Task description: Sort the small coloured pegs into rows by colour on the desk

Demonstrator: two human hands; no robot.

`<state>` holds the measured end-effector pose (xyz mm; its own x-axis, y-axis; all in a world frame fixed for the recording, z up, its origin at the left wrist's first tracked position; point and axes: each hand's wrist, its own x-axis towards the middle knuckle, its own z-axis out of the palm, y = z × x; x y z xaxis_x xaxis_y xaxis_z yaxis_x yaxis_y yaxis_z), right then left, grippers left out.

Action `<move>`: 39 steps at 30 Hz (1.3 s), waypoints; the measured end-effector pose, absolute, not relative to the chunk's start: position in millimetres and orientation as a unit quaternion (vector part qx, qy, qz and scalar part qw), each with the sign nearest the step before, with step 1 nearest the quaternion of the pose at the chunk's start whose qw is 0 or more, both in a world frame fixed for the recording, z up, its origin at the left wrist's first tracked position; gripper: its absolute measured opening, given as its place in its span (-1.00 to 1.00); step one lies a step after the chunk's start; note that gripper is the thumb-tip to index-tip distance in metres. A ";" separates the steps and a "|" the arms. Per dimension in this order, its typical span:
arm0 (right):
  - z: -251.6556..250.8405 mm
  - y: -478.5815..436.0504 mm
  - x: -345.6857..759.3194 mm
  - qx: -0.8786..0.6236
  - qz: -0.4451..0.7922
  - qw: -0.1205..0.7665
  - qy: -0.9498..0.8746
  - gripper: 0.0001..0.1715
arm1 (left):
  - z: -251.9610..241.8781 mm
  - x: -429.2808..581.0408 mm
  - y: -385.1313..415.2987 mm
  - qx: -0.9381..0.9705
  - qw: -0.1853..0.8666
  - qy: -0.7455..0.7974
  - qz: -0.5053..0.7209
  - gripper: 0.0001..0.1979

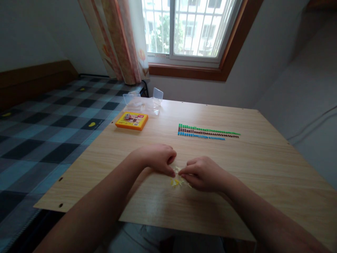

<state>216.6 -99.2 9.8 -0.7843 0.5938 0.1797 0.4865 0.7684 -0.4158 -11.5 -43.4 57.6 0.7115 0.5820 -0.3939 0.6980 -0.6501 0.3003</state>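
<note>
We find the left hand and the right hand meeting fingertip to fingertip, each with thumb and forefinger pinched together at a heap of tiny yellow plastic pieces; whether a piece sits between either pair of tips is too small for us to tell. The heap lies on the pale wooden board, near its front edge, between the two hands. We judge the pieces very light, hard and smooth, apt to skid or scatter, best nipped singly by their sides. Farther back and to the right lie three rows of green, brown and blue pieces. Far left sit a flat orange box and, behind it, clear plastic trays
</note>
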 end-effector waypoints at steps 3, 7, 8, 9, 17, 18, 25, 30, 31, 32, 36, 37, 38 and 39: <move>11.2 -97.9 220.0 -0.319 0.158 0.163 -0.920 -0.76 | 59.8 -10.3 -45.9 0.898 0.216 0.360 -0.136 -0.64; 15.3 -97.1 224.9 -0.297 0.185 0.160 -0.923 -0.76 | 61.7 -9.5 -47.6 0.897 0.216 0.361 -0.139 -0.63; 16.5 -97.4 225.3 -0.282 0.199 0.154 -0.926 -0.76 | 61.7 -9.7 -47.4 0.897 0.217 0.360 -0.139 -0.63; 17.5 -97.8 225.4 -0.265 0.212 0.147 -0.929 -0.76 | 61.4 -10.0 -47.0 0.896 0.218 0.360 -0.138 -0.64; 17.3 -98.4 223.2 -0.241 0.220 0.127 -0.937 -0.73 | 57.2 -12.3 -42.7 0.897 0.224 0.357 -0.136 -0.64; 16.3 -97.7 223.7 -0.254 0.209 0.132 -0.935 -0.74 | 57.1 -12.4 -42.5 0.897 0.224 0.356 -0.136 -0.64; 19.0 -102.0 224.1 -0.237 0.226 0.142 -0.934 -0.75 | 58.3 -11.8 -42.6 0.898 0.222 0.355 -0.136 -0.64; 22.1 -108.9 216.8 -0.204 0.237 0.106 -0.944 -0.75 | 57.4 -12.4 -41.9 0.896 0.226 0.356 -0.136 -0.64; 21.6 -109.0 216.0 -0.207 0.228 0.102 -0.946 -0.75 | 57.2 -12.5 -41.7 0.895 0.227 0.357 -0.137 -0.64; 20.6 -108.6 215.7 -0.215 0.217 0.104 -0.947 -0.75 | 57.1 -12.7 -41.7 0.895 0.228 0.357 -0.137 -0.64; 15.6 -104.4 219.0 -0.273 0.172 0.138 -0.936 -0.76 | 57.0 -12.9 -41.6 0.896 0.227 0.356 -0.138 -0.63; 14.7 -103.3 220.5 -0.288 0.163 0.145 -0.932 -0.77 | 57.1 -12.9 -41.7 0.896 0.227 0.357 -0.137 -0.63; 14.3 -102.2 222.2 -0.301 0.156 0.149 -0.929 -0.77 | 57.2 -13.0 -41.8 0.896 0.227 0.357 -0.135 -0.63; 14.4 -101.3 224.0 -0.312 0.151 0.152 -0.925 -0.77 | 57.4 -13.0 -41.9 0.896 0.227 0.357 -0.134 -0.62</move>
<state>224.0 -101.3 14.4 -0.7588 0.6238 0.1872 0.5317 0.7593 -0.3752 -13.0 -41.9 57.4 0.7092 0.5793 -0.4018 0.7007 -0.6420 0.3113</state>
